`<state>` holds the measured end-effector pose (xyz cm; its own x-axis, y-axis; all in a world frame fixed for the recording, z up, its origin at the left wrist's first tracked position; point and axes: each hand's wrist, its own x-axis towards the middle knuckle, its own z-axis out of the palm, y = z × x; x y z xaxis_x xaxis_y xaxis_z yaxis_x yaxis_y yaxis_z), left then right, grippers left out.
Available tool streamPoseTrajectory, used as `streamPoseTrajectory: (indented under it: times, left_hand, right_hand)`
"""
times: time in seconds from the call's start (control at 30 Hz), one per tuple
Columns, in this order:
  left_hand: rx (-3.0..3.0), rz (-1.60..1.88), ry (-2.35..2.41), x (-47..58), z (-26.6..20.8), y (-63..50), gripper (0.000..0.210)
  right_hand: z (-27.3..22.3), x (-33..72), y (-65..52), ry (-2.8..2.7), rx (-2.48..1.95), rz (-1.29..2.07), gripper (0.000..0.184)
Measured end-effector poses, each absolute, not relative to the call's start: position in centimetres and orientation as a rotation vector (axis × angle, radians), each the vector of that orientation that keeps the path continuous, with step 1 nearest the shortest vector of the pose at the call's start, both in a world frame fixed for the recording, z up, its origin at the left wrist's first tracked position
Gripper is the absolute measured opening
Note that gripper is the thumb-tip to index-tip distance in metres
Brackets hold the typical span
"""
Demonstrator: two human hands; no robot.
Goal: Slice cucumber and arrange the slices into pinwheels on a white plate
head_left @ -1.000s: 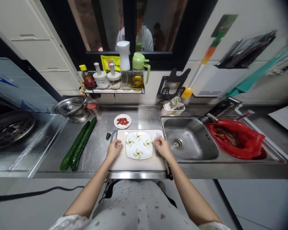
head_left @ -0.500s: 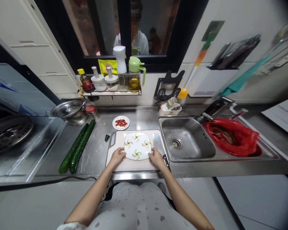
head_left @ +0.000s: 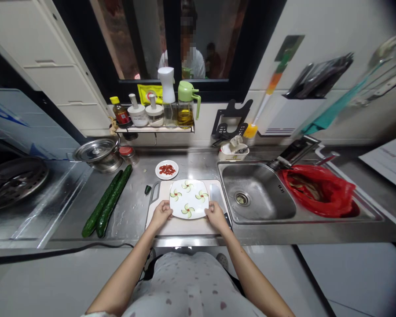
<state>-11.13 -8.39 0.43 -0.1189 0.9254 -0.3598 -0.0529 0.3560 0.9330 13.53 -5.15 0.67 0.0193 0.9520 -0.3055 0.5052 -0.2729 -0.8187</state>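
A white squarish plate (head_left: 196, 204) is held level over the pale cutting board (head_left: 165, 228). Pinwheel garnishes (head_left: 188, 210) of thin green-edged slices with red centres are set around it. My left hand (head_left: 162, 214) pinches the plate's near left edge between thumb and fingers. At the near right edge, my right hand (head_left: 215, 215) grips it in the same way. A knife (head_left: 215, 191) lies along the board's right side, its blade partly hidden by the plate and hand. Behind the board sits a small white dish (head_left: 166, 170) of chopped red pieces.
Two long cucumbers (head_left: 107, 201) and a cucumber end (head_left: 147, 189) lie left of the board. A lidded steel pot (head_left: 100, 154) and a red-lidded jar (head_left: 128, 155) stand behind. To the right are the sink (head_left: 257, 193) and a red plastic bag (head_left: 336, 189).
The plate has risen slightly and shifted a little away from my body, with both hands still on its edges. My view has tilted slightly.
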Motion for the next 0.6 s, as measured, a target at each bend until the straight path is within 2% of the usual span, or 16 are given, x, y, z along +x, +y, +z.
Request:
streamPoseTrajectory:
  times: [0.27,0.6]
  left_hand:
    - [0.786,1.004,1.284,-11.6,5.3,-12.2,0.049]
    - [0.705,1.089,1.265,-10.9,6.6,-14.3,0.052]
  right_hand:
    - [5.7,14.2,-8.0,-1.251,-1.475,1.469,0.033]
    - [7.7,13.4,-10.2,-0.94,-1.363,1.694,0.044]
